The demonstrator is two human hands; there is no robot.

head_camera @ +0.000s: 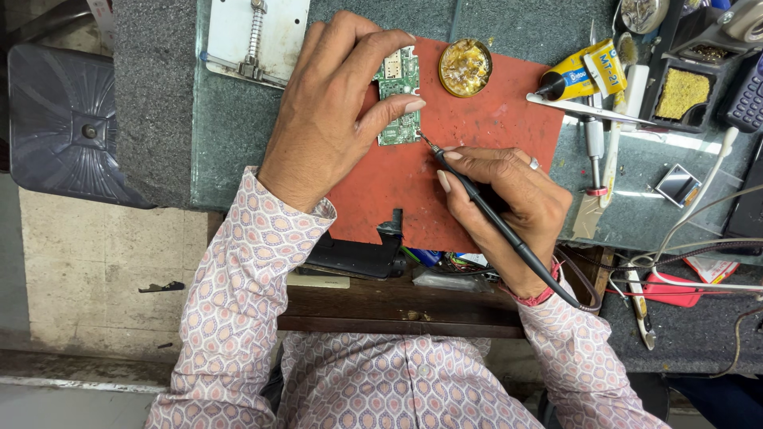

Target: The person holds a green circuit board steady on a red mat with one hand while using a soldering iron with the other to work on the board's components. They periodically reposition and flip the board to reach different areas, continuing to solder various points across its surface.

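The green board [400, 95] lies at the red mat's [477, 151] top edge, pinned flat by the left hand [334, 111], fingers pressed down on it. The right hand [509, 199] grips a soldering iron [477, 199] like a pen, tip touching the board's 5 o'clock corner. Soldering looks underway; a flux tin [465, 67] sits at 3 o'clock.

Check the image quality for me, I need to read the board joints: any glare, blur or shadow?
Head view: even light, sharp on the board; the left hand covers and shades its left side; glare only on the glass at right; the iron's tip is clear.
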